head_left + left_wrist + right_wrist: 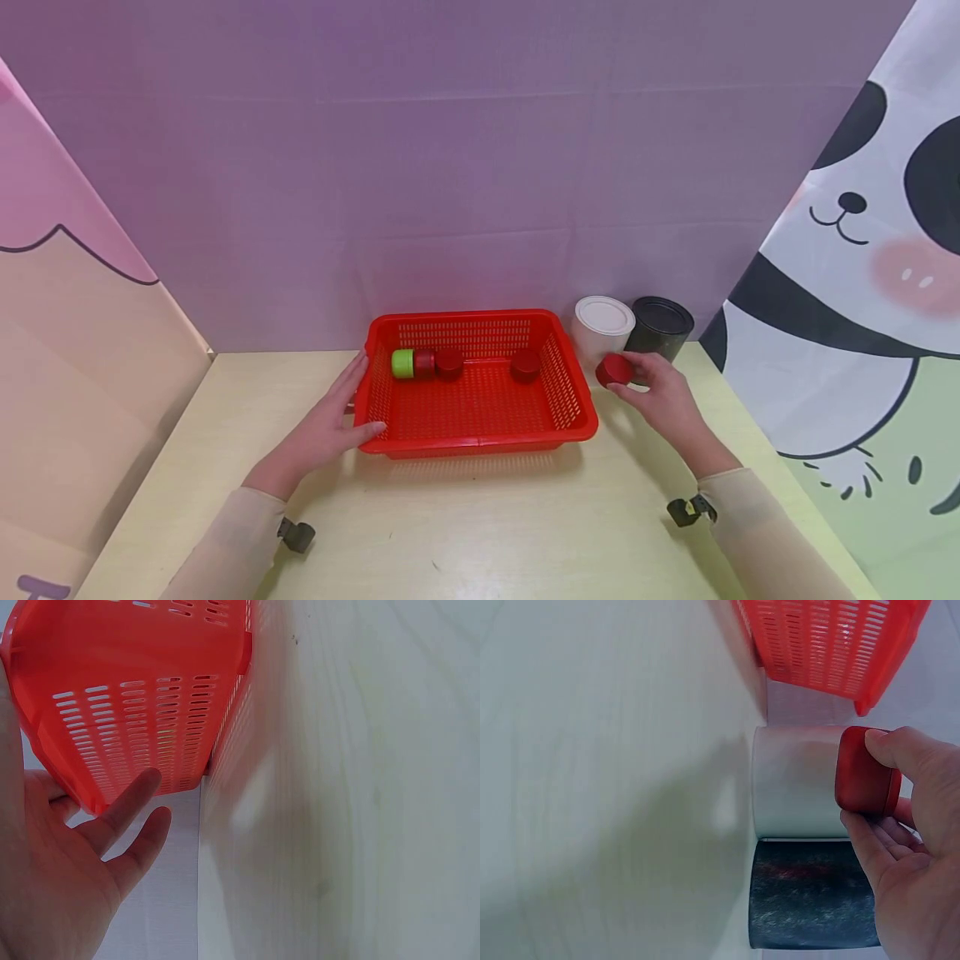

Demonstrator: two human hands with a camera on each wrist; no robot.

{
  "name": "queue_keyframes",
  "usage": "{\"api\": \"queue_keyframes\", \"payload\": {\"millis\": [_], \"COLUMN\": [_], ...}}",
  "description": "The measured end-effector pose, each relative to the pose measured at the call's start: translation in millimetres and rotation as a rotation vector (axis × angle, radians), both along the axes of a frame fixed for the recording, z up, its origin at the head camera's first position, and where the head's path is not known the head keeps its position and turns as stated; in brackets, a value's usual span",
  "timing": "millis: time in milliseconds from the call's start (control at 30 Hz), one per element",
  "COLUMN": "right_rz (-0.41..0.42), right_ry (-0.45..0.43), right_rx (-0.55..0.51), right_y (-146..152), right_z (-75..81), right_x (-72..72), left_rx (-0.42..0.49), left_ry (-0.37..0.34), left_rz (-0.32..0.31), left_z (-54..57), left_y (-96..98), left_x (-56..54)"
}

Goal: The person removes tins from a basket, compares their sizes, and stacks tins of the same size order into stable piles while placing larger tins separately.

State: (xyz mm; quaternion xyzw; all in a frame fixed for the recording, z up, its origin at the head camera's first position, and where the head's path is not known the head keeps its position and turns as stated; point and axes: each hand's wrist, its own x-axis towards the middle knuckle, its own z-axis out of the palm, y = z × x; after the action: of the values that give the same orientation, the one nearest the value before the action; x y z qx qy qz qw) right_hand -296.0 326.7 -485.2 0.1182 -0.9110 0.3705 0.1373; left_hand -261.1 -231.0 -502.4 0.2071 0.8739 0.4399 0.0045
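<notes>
My left hand (328, 427) rests on the left rim of a red plastic basket (480, 442), fingers fairly straight along its side and thumb over the front corner. In the left wrist view two fingertips (150, 780) reach below the rim beside the slotted wall. My right hand (663, 400) pinches a small round red container (864, 771) between thumb and fingers. It is held outside the basket, in front of a white canister (602, 321) and a black canister (662, 321). Inside the basket are a red round container (525, 365), another red one (449, 363) and a green-and-red one (402, 363) lying on its side.
The basket and both lidded canisters stand on a pale wooden table (480, 525), close to a purple backdrop (465, 167). The canisters are side by side, right of the basket. A panda-printed cloth (862, 292) hangs along the right side.
</notes>
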Motion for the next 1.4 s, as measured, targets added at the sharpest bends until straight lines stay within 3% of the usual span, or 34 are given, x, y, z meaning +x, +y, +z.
{"api": "queue_keyframes", "payload": {"millis": [933,1400], "right_rz": [0.001,-0.013], "right_ry": [-0.044,-0.148], "right_rx": [0.031,0.046], "right_y": [10,9], "right_z": [-28.3,-32.3], "right_x": [-13.3,-14.6], "left_rx": [-0.001,0.001], "left_ry": [-0.015,-0.001], "left_rz": [0.006,-0.002], "left_z": [1.5,-2.0], "left_y": [0.2,-1.1], "left_x": [0.1,-1.1]}}
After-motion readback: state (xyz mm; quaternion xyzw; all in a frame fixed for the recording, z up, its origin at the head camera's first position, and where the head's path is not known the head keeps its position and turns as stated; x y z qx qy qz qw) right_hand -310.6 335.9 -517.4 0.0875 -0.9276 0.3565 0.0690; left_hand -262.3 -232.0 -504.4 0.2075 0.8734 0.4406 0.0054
